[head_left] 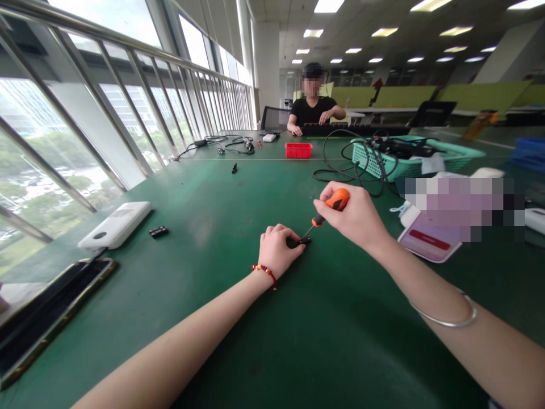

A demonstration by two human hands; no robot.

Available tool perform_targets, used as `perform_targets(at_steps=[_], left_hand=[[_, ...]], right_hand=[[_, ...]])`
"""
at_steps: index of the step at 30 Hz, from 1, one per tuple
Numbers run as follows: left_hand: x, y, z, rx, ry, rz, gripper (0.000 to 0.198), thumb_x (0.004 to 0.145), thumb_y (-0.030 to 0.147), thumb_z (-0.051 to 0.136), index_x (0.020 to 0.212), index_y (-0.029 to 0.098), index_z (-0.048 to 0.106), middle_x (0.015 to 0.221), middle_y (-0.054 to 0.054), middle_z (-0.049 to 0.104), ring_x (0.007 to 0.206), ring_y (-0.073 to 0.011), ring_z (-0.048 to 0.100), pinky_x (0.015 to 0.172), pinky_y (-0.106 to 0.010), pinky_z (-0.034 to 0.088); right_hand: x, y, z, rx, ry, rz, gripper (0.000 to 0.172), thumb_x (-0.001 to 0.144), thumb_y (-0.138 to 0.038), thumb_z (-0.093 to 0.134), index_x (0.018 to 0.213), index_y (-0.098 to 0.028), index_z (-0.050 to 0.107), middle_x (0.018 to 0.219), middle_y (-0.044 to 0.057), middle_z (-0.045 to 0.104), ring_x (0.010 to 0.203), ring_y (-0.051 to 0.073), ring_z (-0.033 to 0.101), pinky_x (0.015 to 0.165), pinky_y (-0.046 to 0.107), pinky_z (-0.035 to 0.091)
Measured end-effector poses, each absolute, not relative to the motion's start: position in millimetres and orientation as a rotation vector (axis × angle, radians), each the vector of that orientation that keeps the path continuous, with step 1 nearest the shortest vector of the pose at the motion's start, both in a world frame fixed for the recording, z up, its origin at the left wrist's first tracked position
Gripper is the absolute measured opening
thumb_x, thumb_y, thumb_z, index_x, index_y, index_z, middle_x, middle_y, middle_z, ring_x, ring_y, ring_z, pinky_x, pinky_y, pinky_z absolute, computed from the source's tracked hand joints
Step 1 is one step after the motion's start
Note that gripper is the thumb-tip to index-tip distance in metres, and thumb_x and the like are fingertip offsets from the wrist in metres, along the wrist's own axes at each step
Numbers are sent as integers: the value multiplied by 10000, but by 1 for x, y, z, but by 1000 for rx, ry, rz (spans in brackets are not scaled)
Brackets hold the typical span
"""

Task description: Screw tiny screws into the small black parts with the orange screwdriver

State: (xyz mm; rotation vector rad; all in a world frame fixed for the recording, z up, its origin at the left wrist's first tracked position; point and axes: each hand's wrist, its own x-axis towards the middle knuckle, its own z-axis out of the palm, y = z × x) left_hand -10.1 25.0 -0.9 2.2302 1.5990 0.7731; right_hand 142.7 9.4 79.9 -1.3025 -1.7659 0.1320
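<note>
Near the middle of the green table (204,227), my left hand (279,250) pinches a small black part (293,243) against the tabletop. What kind of part it is I cannot make out, since my fingers cover some of it. My right hand (351,213) grips an orange and black screwdriver (338,200) by its handle. Its shaft slants down and left, and the tip meets the black part or lies just over it. Another small black piece (159,232) rests to the left of my hands, and a smaller black piece (234,168) lies farther back.
A white power bank (117,225) and a dark phone (51,312) lie at left. To the right are a lit phone (432,236) and a teal basket (409,165) with black cables spilling out. Behind stands a red bin (298,150); a person (315,108) sits across the table.
</note>
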Motion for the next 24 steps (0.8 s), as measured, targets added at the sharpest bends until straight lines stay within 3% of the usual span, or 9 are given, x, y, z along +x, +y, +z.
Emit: perform_targets(at_steps=[8, 14, 17, 20, 24], left_hand=[[-10, 25, 1, 2227, 1600, 753, 121, 703, 327, 629, 737, 215, 659, 912, -24, 619, 934, -235, 500, 815, -373, 391], [-10, 25, 0, 2232, 1594, 763, 120, 706, 327, 626, 742, 218, 659, 918, -25, 617, 937, -236, 496, 821, -378, 386], [-10, 25, 0, 2228, 1595, 767, 123, 706, 330, 626, 743, 217, 659, 913, -25, 615, 936, -236, 495, 820, -377, 386], [-10, 25, 0, 2231, 1595, 768, 125, 704, 328, 626, 749, 216, 660, 912, -26, 615, 938, -236, 493, 823, -376, 385], [-10, 25, 0, 2239, 1593, 760, 128, 705, 331, 624, 756, 220, 659, 918, -25, 617, 939, -237, 492, 823, -378, 383]], right_hand=[[142, 10, 79, -1335, -1781, 156, 176, 692, -300, 567, 595, -183, 479, 529, -40, 464, 484, 83, 394, 487, 206, 314], [142, 10, 79, -1348, -1788, 148, 237, 722, -404, 568, 649, -191, 493, 537, -45, 457, 479, 82, 393, 487, 208, 315], [143, 10, 78, -1336, -1787, 189, 167, 705, -347, 582, 736, -203, 503, 559, -52, 455, 476, 85, 410, 469, 204, 314], [142, 10, 77, -1276, -1782, 239, 228, 651, -258, 604, 833, -219, 474, 634, -54, 490, 502, 89, 457, 472, 198, 328], [140, 9, 78, -1281, -1798, 240, 224, 661, -317, 616, 811, -216, 482, 612, -52, 492, 485, 89, 446, 458, 200, 318]])
